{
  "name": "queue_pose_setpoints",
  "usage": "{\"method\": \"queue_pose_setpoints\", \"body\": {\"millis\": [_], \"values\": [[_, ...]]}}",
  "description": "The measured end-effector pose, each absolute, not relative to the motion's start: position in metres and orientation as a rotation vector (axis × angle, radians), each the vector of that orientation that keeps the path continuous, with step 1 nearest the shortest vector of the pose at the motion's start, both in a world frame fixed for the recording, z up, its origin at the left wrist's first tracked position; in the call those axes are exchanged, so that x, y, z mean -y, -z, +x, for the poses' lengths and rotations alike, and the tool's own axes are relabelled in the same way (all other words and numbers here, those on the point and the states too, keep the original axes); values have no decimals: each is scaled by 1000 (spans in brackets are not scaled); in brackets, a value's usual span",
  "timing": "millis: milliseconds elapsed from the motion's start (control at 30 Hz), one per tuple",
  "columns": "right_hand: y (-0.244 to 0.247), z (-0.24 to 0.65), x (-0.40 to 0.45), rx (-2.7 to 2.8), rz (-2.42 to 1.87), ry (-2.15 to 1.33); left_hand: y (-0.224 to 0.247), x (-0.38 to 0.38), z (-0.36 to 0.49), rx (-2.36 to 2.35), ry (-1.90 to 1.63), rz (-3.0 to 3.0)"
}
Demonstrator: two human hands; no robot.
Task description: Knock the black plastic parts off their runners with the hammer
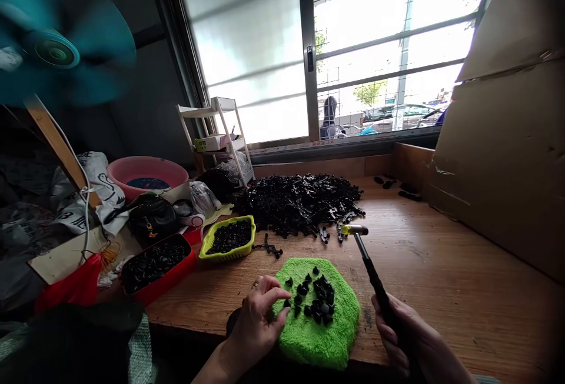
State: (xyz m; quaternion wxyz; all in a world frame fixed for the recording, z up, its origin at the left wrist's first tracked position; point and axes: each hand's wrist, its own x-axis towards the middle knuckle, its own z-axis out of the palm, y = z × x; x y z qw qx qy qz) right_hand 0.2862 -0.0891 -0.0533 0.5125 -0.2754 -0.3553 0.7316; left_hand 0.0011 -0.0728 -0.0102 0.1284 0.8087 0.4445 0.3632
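Observation:
A bright green fuzzy pad [318, 346] lies at the table's front edge with several small black pieces [323, 299] on it. At its left side is my left hand [260, 313], thumb and forefinger bent around one small black piece [287, 303]; a gap shows between them, and whether they touch it is unclear. To the right of the pad, my right hand [406, 331] is wrapped round the dark handle of a small hammer [373, 275]. The hammer's head, part yellow and part dark, is raised above the wood.
A large heap of black parts [300, 199] covers the table's back. Left stand a yellow-green basket [227, 253] and a red box [170, 278] with black pieces, a pink basin [148, 166] and a fan [57, 49]. Cardboard [498, 154] stands at right.

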Motion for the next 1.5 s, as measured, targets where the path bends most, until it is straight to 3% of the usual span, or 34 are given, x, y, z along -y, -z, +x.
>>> {"method": "queue_pose_setpoints", "body": {"millis": [333, 600, 1000, 1200, 1400, 1500], "values": [[53, 287, 88, 857, -659, -1760, 4, 76, 17, -1391, -939, 2302], [52, 286, 86, 832, -640, -1786, 4, 43, 14, -1561, -1063, 2110], [55, 285, 84, 807, -626, -1800, 0, 30, 6, -1381, -907, 2441], [58, 285, 83, 806, -605, -1802, -4, 14, -21, -1553, -1077, 2237], [54, 280, 82, 772, -700, -1781, -7, -36, -10, -2013, -533, 2406], [51, 279, 83, 773, -706, -1764, 3, -56, 6, -2107, -434, 2364]]}}
